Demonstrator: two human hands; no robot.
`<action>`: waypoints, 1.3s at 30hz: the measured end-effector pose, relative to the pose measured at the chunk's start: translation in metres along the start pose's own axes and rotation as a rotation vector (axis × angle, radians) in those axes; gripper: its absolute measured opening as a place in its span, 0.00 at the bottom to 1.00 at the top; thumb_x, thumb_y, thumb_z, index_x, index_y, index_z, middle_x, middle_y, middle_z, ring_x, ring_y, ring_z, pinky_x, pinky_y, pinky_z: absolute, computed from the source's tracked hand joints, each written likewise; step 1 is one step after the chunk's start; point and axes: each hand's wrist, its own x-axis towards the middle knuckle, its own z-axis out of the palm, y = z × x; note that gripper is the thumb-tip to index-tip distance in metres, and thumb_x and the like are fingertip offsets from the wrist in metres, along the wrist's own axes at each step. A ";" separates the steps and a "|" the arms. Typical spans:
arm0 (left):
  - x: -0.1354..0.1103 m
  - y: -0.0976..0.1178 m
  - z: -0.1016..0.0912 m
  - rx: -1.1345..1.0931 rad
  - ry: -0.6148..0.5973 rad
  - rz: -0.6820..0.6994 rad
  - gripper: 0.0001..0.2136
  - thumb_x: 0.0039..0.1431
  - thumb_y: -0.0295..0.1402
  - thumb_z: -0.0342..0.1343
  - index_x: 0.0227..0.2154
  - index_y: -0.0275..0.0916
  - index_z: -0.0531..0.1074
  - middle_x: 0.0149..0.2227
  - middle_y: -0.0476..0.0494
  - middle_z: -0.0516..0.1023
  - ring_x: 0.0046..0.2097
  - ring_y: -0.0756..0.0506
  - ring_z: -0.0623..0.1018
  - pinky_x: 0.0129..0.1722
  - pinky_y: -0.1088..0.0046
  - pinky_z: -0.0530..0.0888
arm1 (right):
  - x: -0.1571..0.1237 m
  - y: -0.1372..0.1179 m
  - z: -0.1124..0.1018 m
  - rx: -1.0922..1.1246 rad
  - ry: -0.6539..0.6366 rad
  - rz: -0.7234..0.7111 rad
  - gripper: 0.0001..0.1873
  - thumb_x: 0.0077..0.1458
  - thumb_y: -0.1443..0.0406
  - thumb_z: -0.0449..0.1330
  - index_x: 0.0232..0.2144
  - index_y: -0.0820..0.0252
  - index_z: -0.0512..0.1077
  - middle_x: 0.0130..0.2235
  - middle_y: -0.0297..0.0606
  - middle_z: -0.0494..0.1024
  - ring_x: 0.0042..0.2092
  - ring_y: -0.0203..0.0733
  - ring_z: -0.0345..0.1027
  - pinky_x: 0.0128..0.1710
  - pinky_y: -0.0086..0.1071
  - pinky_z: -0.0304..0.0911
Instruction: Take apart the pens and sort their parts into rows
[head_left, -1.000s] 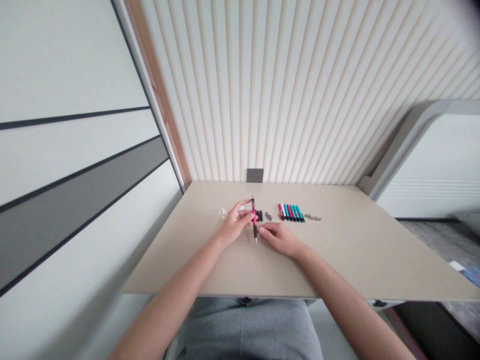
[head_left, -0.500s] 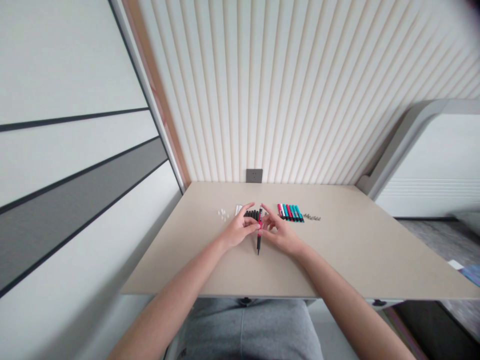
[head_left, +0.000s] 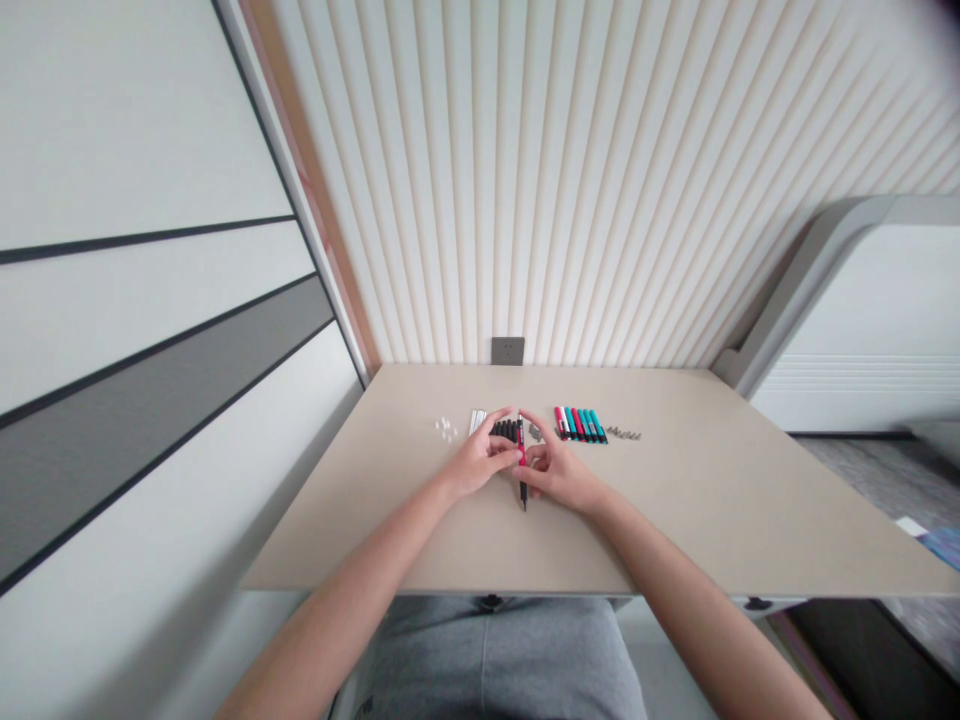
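A red and black pen (head_left: 523, 489) is held between both hands over the table, its tip toward me. My left hand (head_left: 474, 465) pinches its red middle from the left with thumb and fingers, index finger stretched toward the far end. From the right, my right hand (head_left: 561, 472) grips the same part, its index fingertip at the pen's far end. Just beyond lie a row of black grips (head_left: 504, 429) and white sticks (head_left: 478, 418), partly hidden by my left hand. Small grey parts (head_left: 535, 433) lie past my right fingers.
Right of my hands, several red, white and teal pen barrels (head_left: 580, 425) lie in a row, with small dark metal clips (head_left: 624, 434) beside them. Small white pieces (head_left: 445, 429) are scattered at the left. A wall with a socket (head_left: 508, 351) borders the table (head_left: 675, 500) at the back.
The pen has shifted slightly right, and its tip has swung a little to the right. My right index finger has moved onto its far end, so the grey parts behind show more.
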 end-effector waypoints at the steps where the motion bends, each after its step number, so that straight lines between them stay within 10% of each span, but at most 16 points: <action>1: 0.000 0.000 0.000 0.027 0.006 0.018 0.37 0.56 0.38 0.62 0.64 0.42 0.50 0.34 0.48 0.75 0.37 0.48 0.76 0.40 0.70 0.70 | 0.000 -0.001 0.000 0.010 0.014 0.001 0.48 0.53 0.58 0.65 0.67 0.47 0.41 0.29 0.27 0.71 0.22 0.32 0.68 0.21 0.27 0.63; 18: 0.000 0.006 -0.017 0.608 0.288 0.194 0.17 0.63 0.35 0.50 0.54 0.40 0.65 0.35 0.48 0.74 0.35 0.49 0.74 0.36 0.73 0.69 | 0.003 -0.001 -0.001 0.043 0.149 0.003 0.41 0.49 0.55 0.65 0.61 0.49 0.50 0.26 0.24 0.71 0.19 0.31 0.64 0.19 0.25 0.59; 39: -0.003 0.005 -0.014 0.617 0.198 0.183 0.18 0.63 0.37 0.50 0.54 0.40 0.66 0.32 0.49 0.73 0.29 0.50 0.69 0.31 0.75 0.65 | 0.002 -0.007 0.000 0.096 0.152 -0.018 0.43 0.50 0.54 0.65 0.62 0.49 0.48 0.25 0.23 0.69 0.18 0.29 0.61 0.18 0.23 0.57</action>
